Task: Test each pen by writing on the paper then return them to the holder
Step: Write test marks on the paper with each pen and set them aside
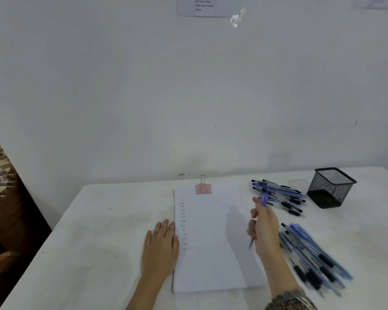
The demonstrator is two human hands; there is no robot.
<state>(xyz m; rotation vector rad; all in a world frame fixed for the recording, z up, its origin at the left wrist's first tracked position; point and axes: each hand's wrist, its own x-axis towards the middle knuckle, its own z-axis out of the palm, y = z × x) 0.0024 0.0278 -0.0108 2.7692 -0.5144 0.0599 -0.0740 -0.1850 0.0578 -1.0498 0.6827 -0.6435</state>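
White table (pixel 99 231), perhaps stained, bears paper (pixel 211 253) below pale wall (pixel 121 86).

White table (pixel 99 231): paper (pixel 211 253), far pen pile (pixel 285 191), near pen pile (pixel 311 258), mesh holder (pixel 329 191).

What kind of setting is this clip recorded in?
Likely a plain indoor desk workspace: a white table against a white wall, a printed notice taped up, plus clipped paper, loose pens and a mesh holder.

Plain office-like room; white table (pixel 99 231), taped wall notice (pixel 208 6), mesh holder (pixel 330 189).
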